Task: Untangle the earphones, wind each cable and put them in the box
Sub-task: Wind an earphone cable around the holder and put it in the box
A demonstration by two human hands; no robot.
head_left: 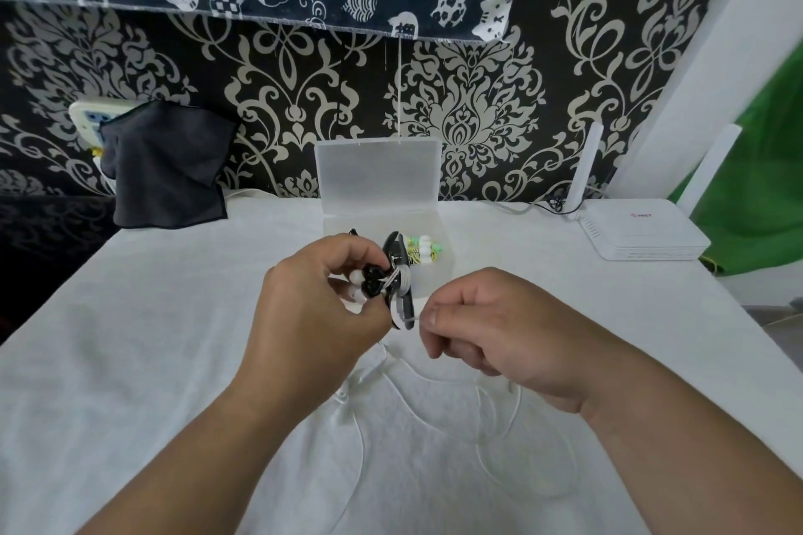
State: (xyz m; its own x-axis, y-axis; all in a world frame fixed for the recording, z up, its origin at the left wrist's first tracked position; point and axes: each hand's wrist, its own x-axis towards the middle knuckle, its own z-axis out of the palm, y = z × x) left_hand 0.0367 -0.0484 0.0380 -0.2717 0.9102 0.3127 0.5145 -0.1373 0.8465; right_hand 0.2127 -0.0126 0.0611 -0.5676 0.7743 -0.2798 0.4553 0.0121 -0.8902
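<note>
From the head camera, the left hand [313, 308] was closed around a bundle [393, 285] of black-and-white earphones, held above the table [152, 339] just in front of the box [428, 274]. The bundle showed glossy black earbud bodies with white tips at the fingertips, and a black loop of wound cable banded by several turns of white cable. The right hand [499, 326] pinched the white cable [410, 319] between thumb and forefinger, right where it left the bundle, its other fingers curled in. The rest of that cable [512, 417] lay in loose, pale curves on the white cloth beneath both wrists, hard to trace against it. The box was translucent plastic, its lid [378, 176] standing upright against the patterned wall, and inside it lay another earphone set [423, 250] with green and white buds. A dark cloth [169, 169] hung at the left, and a white router [643, 230] sat at the right.
</note>
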